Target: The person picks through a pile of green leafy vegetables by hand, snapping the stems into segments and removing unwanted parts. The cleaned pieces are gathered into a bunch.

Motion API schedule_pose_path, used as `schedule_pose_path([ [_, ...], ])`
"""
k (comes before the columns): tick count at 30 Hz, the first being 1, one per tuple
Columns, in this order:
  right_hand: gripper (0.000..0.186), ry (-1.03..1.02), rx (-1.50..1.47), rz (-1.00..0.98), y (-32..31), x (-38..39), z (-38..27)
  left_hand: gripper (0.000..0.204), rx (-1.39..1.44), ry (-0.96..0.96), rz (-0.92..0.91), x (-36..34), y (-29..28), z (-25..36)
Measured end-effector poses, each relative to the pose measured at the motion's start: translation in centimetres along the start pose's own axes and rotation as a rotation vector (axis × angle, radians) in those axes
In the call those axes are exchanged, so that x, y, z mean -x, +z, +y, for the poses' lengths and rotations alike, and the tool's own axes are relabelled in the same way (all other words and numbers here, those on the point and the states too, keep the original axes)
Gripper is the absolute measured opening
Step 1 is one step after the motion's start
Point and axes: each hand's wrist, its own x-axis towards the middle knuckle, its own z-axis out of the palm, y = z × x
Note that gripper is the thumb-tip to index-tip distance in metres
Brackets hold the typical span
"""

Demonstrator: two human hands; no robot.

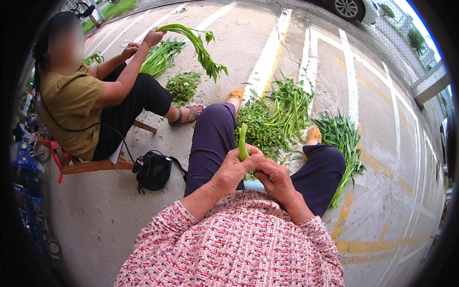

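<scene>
Above my lap, my left hand (237,168) is closed around a pale green vegetable stalk (243,143), whose cut-looking end points up and away from me. My right hand (277,181) is right beside it, thumb and fingers pinched together near the left fingertips. What the right fingers hold, if anything, is hidden. On the ground between my feet lies a heap of plucked leaves (258,128), with loose long green stalks (294,107) next to it. A bundle of leafy greens (340,143) lies beyond my right leg. Something light blue (254,185) shows below my hands.
At left, a person (71,100) sits on a low wooden stool (95,166), holding leafy stalks (201,48). A stalk pile (162,57) and a leaf heap (184,86) lie by them. A black bag (154,170) rests between us. A car (351,8) stands behind a mesh fence.
</scene>
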Motion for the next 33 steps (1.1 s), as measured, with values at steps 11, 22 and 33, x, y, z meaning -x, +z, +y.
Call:
schedule_pose_path([
  [11,0.017,0.154,-0.022,0.074,-2.9,0.4,-0.7,0.017,-0.467,0.21,-0.128,0.3,0.9,0.1],
  [22,0.041,-0.165,0.617,-0.017,-7.7,0.6,-9.0,0.012,-1.246,0.358,-0.384,0.1,1.7,0.6],
  [33,0.01,0.068,0.612,-0.113,-4.8,5.7,-5.6,0.021,-1.371,0.216,-0.591,-0.4,3.9,-0.6],
])
